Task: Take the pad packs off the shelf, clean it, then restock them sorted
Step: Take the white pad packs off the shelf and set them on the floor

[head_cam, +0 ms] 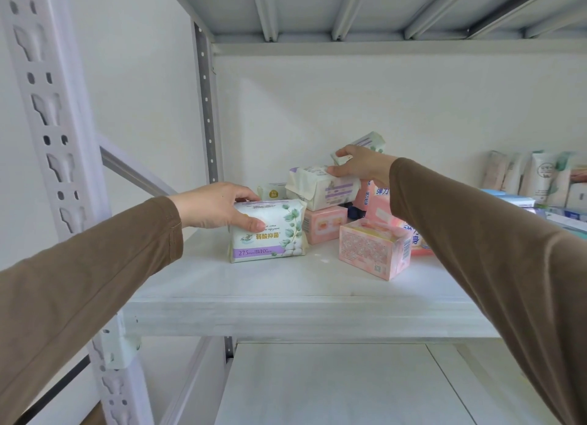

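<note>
Several pad packs lie jumbled on the white shelf. My left hand grips the top left corner of an upright white pack with green leaves and a purple band. My right hand reaches over the pile, its fingers holding a white and purple pack lying on top, with a second similar pack just behind the fingers. A pink pack stands at the front right, and another pink pack lies under the pile. More pink packs behind my right forearm are partly hidden.
A small white pack sits behind the leaf pack. Tubes and boxes stand at the far right of the shelf. A white perforated upright rises on the left. A lower shelf board lies below, and another shelf spans overhead.
</note>
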Motion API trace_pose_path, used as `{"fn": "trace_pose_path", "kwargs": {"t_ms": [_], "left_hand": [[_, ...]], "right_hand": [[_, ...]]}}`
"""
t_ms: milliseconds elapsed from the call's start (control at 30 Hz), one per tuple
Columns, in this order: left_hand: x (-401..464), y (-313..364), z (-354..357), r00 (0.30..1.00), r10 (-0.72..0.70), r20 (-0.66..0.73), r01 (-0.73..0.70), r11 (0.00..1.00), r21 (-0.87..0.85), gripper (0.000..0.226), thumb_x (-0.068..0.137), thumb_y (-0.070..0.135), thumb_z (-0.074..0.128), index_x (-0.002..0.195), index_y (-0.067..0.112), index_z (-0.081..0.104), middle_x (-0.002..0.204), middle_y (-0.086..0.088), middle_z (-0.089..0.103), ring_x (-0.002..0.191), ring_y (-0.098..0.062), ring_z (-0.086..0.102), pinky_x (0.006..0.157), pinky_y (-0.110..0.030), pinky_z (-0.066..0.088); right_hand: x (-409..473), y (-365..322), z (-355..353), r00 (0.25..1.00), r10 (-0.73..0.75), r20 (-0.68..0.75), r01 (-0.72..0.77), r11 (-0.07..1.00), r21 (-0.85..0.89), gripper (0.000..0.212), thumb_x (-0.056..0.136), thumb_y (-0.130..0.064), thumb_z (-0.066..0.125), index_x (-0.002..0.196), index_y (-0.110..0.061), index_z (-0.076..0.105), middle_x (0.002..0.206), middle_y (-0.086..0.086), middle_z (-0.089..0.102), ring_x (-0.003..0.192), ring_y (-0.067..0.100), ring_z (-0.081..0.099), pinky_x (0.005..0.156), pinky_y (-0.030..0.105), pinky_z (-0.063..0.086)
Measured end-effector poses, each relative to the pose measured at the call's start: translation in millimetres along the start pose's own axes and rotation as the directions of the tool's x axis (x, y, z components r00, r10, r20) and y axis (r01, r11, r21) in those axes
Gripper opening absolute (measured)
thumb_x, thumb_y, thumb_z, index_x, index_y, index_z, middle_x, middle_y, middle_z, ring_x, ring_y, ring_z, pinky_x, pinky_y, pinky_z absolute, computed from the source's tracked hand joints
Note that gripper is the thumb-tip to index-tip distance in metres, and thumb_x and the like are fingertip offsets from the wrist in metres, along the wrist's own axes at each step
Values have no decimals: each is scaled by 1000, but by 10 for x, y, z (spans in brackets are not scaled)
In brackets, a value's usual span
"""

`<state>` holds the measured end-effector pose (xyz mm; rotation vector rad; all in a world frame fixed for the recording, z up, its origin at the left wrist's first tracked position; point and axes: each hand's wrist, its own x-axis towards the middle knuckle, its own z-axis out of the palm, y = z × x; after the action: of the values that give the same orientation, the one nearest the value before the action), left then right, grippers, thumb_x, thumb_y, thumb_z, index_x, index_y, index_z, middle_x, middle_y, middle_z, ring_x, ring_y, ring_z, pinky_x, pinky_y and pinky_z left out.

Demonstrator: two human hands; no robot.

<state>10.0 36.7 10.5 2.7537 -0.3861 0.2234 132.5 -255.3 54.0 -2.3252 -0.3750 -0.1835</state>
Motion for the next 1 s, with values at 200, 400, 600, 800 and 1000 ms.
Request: {"fn": "trace_pose_path", "kwargs": {"t_ms": [200,400,600,800,1000], "left_hand": [[-55,-19,-44,1000,4,15,-4,1000,-5,90,45,82,71,121,35,63,107,21,66,98,-3,63,94,-30,50],[-106,-61,-81,1000,-14,25,13,1000,1,93,43,81,68,123,34,62,110,20,66,100,-3,62,94,-27,49],[-124,-88,-74,999,-35,6,35,999,-1,80,59,69,76,127,29,62,113,16,66,102,-7,62,98,-33,48],[-184,-108,-79,999,-54,-5,54,998,-25,70,63,63,77,124,30,62,110,16,66,101,-6,62,93,-26,48],[-209,-145,-78,998,-63,-5,63,996,-59,71,65,62,80,125,29,62,111,15,68,102,-8,64,96,-29,49]], "right_hand": [[-64,-6,56,983,-66,172,95,982,-165,72,86,-65,60,147,-29,44,151,-4,44,137,22,41,110,37,39],[-129,-43,85,939,-49,341,194,894,-404,113,71,-50,84,157,-31,13,151,-3,38,129,22,41,107,36,36],[-130,-11,152,940,-55,337,240,808,-538,137,55,-48,94,155,-36,1,151,2,34,131,29,41,106,48,42],[-146,216,125,959,-115,259,230,850,-473,117,53,-47,92,146,-40,21,122,-7,58,106,20,57,93,48,50],[-167,225,47,943,8,333,114,932,-345,100,61,-53,89,141,-27,36,124,-2,58,102,20,61,90,41,55]]}}
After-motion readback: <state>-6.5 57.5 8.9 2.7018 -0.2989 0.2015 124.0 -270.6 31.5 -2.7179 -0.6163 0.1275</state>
